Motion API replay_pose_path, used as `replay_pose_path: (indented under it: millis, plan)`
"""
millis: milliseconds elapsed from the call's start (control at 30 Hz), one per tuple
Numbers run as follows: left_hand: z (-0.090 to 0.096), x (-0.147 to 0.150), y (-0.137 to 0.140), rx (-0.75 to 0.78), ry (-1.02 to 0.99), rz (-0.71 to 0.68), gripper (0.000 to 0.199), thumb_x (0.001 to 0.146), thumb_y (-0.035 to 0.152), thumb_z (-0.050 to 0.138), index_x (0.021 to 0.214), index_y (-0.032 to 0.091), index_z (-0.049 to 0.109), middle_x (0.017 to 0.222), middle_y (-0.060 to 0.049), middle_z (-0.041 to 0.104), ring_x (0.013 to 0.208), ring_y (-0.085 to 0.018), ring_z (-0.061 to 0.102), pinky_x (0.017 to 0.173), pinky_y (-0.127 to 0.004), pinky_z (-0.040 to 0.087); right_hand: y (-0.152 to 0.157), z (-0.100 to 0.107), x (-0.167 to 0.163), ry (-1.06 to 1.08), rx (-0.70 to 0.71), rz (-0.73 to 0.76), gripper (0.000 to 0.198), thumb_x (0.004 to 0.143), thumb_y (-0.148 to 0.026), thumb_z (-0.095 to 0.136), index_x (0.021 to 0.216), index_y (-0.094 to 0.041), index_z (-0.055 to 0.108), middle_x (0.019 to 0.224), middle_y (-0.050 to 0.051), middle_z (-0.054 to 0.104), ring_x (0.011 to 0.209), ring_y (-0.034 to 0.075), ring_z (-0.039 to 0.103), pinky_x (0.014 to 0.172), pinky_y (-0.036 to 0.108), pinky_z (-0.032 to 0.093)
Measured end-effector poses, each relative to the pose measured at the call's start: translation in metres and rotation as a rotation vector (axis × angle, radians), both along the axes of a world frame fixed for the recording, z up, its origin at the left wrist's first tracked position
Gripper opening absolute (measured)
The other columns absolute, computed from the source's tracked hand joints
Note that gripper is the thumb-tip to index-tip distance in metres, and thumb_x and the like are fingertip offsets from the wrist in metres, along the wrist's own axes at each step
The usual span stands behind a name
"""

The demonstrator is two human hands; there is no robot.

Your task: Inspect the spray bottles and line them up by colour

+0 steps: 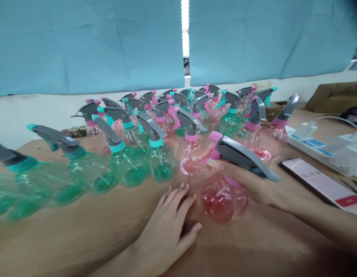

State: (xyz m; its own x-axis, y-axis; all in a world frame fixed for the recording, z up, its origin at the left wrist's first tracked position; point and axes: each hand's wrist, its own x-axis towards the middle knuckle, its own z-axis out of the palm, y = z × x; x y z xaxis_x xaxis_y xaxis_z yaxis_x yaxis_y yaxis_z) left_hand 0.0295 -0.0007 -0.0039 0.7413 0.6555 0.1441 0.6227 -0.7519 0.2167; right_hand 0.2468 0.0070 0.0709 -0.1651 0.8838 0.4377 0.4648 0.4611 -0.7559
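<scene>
My right hand [244,179] grips a pink spray bottle [223,202] by its neck and trigger. The bottle is tilted, its grey sprayer head with a pink nozzle pointing up and left. My left hand [172,215] lies palm down on the table with fingers stretched out, just left of that bottle and not touching it. In front of my left hand stands a green spray bottle [162,161] with a teal collar. Another pink spray bottle [190,156] stands behind the held one, partly hidden by my right fingers.
Several more green and pink spray bottles crowd the table [89,238], with a row of green ones [94,173] at left. To the right lie a phone [319,184] and a white power strip [317,148] with plugs. A cardboard box [334,98] sits at the back right.
</scene>
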Motion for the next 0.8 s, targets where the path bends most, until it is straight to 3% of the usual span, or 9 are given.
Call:
replay_pose_path:
  millis: [233, 333, 667, 800]
  plan:
    - [-0.0008, -0.0013, -0.0013, 0.013, -0.011, -0.005, 0.047, 0.092, 0.036, 0.055, 0.133, 0.016, 0.047, 0.145, -0.013, 0.042, 0.133, -0.031, 0.037, 0.106, -0.051, 0.034, -0.0007, -0.0007, -0.005, 0.182, -0.106, 0.084, 0.019, 0.082, -0.026, 0.058, 0.068, -0.024, 0.046, 0.059, -0.005, 0.037, 0.054, 0.013, 0.035, 0.048, 0.026, 0.031]
    - [-0.0015, -0.0016, -0.0011, 0.008, -0.002, -0.004, 0.047, 0.092, 0.036, 0.054, 0.134, 0.017, 0.046, 0.145, -0.013, 0.041, 0.133, -0.031, 0.036, 0.106, -0.051, 0.034, -0.0009, -0.0007, -0.0042, 0.195, -0.073, 0.09, 0.023, 0.082, -0.025, 0.06, 0.066, -0.024, 0.044, 0.057, -0.005, 0.034, 0.053, 0.012, 0.034, 0.048, 0.026, 0.029]
    - [0.0002, -0.0014, -0.0016, 0.005, -0.001, -0.005, 0.046, 0.091, 0.035, 0.055, 0.132, 0.015, 0.048, 0.144, -0.013, 0.043, 0.132, -0.03, 0.038, 0.106, -0.051, 0.035, 0.0001, 0.0, -0.0045, 0.262, -0.101, 0.138, 0.012, 0.081, -0.021, 0.062, 0.074, -0.025, 0.053, 0.063, -0.006, 0.046, 0.055, 0.012, 0.04, 0.051, 0.025, 0.033]
    - [-0.0003, -0.001, -0.0005, 0.001, 0.001, -0.007, 0.047, 0.091, 0.035, 0.056, 0.132, 0.015, 0.048, 0.144, -0.013, 0.043, 0.133, -0.031, 0.037, 0.106, -0.051, 0.035, -0.0002, -0.0003, -0.0048, 0.214, -0.086, 0.123, 0.011, 0.082, -0.022, 0.06, 0.075, -0.025, 0.052, 0.061, -0.006, 0.042, 0.053, 0.012, 0.039, 0.05, 0.026, 0.032]
